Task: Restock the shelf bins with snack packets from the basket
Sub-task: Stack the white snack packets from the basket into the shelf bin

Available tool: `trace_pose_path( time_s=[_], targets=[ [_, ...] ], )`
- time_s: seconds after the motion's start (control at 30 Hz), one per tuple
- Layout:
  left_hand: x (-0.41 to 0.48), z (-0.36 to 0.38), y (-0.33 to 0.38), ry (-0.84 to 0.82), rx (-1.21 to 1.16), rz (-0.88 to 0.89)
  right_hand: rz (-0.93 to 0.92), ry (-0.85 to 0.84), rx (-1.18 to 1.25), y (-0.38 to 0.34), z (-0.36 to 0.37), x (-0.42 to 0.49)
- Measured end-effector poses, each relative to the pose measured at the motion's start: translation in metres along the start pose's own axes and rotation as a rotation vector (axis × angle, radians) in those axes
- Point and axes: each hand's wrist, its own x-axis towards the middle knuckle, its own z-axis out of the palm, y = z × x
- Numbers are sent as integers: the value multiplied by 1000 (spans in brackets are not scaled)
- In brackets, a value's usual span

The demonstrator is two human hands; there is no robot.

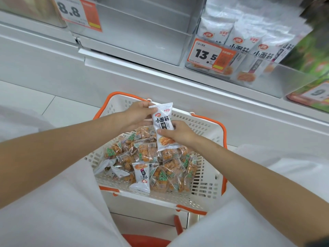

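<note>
White packet (162,125) over basket (204,184), centre frame: left hand (138,113) pinches its top corner, right hand (178,133) clamps its middle, probably checking the label to match upper-right bin (293,82).

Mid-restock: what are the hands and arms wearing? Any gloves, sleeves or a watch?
Nothing on either: the left hand and right hand are ungloved, with no ring, watch or bracelet showing. The left forearm and right forearm are bare to the frame edge, so no sleeve is in view. The white cloth under the arms looks like clothing over the legs.
</note>
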Motion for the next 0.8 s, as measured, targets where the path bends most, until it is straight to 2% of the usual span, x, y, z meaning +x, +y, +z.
trace_pose_path(
  time_s=[0.13, 0.23, 0.33, 0.43, 0.57, 0.7, 0.8],
  targets=[
    [0, 6, 4, -64, 5, -9, -41, 69, -65, 5, 4, -3],
    [6, 9, 6, -18, -46, -20, -176, 210, -130, 11, 6, -5],
    [8, 18, 8, 0, -114, -22, -241, 299, -73, 16, 6, -12],
    [8, 31, 12, -5, -65, 18, -240, 297, -63, 19, -2, -18],
    [5, 54, 29, 11, -10, 120, -195, 215, -27, 11, -30, -25],
    [-4, 87, 65, -9, 19, 263, -242, 304, 16, -9, -69, -48],
    [-17, 116, 94, -67, 226, 429, -297, 379, 61, -27, -101, -73]
  ],
)
